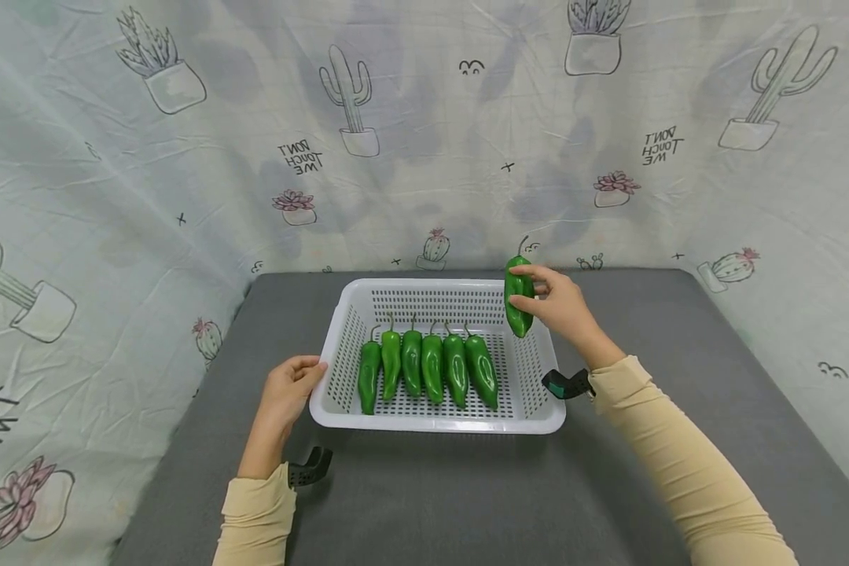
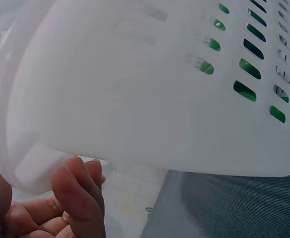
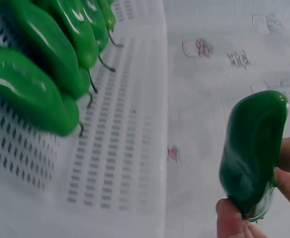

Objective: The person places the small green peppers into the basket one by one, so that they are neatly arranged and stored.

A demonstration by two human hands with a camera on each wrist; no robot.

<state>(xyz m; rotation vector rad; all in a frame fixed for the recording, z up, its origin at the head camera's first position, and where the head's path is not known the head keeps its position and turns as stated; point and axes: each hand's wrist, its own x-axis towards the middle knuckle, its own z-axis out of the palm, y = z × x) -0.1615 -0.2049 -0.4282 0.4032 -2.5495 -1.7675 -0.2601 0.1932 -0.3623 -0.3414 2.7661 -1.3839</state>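
A white perforated plastic basket (image 1: 439,424) holds several green chili peppers (image 1: 432,369) lying side by side in a row, stems toward the back. Over the basket's back right corner, my right hand (image 1: 555,303) pinches one more green pepper (image 1: 519,295) between thumb and fingers, stem up. That pepper (image 3: 254,151) appears close up in the right wrist view, clear of the others. My left hand (image 1: 293,389) grips the basket's left rim. In the left wrist view its curled fingers (image 2: 78,193) are under the rim, and peppers show green through the wall holes.
The basket is over a grey table (image 1: 424,503). Behind and on both sides hangs a pale cloth (image 1: 410,196) printed with cacti and potted plants. A black wrist strap with a camera (image 1: 569,384) sits near the basket's right rim; another (image 1: 311,467) is on the left wrist.
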